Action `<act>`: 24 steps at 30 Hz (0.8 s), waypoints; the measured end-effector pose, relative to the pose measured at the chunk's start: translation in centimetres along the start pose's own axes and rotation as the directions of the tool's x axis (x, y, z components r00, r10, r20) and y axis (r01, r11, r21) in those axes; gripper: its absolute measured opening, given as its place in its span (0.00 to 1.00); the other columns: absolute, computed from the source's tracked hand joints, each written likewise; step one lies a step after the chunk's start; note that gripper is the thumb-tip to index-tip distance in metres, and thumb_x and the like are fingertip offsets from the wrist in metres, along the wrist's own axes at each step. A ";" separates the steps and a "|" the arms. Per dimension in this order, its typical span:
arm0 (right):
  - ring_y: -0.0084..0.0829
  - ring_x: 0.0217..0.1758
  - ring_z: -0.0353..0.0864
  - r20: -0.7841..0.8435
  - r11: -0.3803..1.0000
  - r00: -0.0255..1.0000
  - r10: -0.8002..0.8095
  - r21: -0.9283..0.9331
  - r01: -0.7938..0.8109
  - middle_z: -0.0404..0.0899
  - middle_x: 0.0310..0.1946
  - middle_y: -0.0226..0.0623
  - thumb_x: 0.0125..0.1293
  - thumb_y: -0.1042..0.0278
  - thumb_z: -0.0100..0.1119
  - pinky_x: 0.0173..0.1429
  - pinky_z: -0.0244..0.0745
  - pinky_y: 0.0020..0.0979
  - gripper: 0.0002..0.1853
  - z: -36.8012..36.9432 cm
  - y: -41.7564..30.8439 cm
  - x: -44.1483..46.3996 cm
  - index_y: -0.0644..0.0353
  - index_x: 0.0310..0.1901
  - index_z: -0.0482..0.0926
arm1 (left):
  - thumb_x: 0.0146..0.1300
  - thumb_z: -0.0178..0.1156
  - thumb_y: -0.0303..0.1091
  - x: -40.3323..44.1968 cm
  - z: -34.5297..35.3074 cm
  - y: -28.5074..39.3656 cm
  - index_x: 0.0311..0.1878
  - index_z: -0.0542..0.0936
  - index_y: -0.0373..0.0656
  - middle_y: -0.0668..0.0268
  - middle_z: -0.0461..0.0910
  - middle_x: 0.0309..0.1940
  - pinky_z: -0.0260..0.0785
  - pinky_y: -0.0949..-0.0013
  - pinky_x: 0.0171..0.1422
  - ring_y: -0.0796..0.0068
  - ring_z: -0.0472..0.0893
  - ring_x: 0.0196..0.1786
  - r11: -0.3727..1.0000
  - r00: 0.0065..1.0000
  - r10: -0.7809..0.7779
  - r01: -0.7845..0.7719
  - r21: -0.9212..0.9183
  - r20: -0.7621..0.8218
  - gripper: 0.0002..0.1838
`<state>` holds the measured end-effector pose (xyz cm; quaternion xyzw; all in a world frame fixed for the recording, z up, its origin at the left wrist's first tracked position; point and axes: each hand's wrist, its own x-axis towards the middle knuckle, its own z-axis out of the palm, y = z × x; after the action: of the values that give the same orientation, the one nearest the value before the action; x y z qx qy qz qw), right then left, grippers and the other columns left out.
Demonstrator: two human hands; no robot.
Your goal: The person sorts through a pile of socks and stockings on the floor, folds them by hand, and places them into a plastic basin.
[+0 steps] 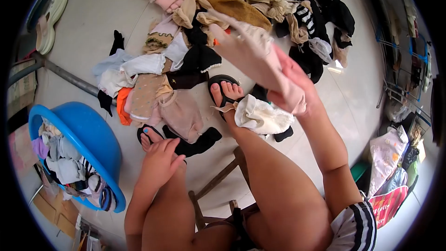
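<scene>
My right hand [297, 81] is closed around one end of a pale pink sock [253, 49], held up in front of the pile. The sock's far end is slightly blurred. My left hand [160, 162] holds nothing and rests on my left leg, its fingers laid out flat. Below the right hand, a white frilled cloth [262, 116] lies over my right ankle. Between my feet and further out, socks and stockings are strewn on the floor, among them a sheer beige one [181, 114], a black one [200, 142] and a mustard knitted one [232, 4].
A tilted blue basin [93, 130] full of socks [69, 162] stands at the left. Behind it runs a grey metal bar [74, 81]. White clogs [51, 23] lie at the upper left. Bags [388, 158] and racks line the right side. Under me is a wooden stool [218, 179].
</scene>
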<state>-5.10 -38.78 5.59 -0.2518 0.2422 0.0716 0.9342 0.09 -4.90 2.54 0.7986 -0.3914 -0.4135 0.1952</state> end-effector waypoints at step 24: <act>0.21 0.35 0.73 -0.271 0.400 0.961 -0.059 -0.888 -0.226 0.76 0.38 0.32 0.60 0.69 0.51 0.43 0.70 0.23 0.15 -4.2 5.0 2.4 0.65 0.48 0.72 | 0.68 0.37 0.43 -10.4 -9.7 -3.2 0.64 0.57 0.40 0.68 0.68 0.33 0.61 0.70 0.42 0.82 0.67 0.29 -0.160 0.745 -0.597 -0.475 -0.865 -0.298 0.24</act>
<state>-6.05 -36.54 -0.97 -0.7149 0.2958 0.2057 0.5993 5.75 5.13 11.45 0.4537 0.2152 -0.2513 0.8275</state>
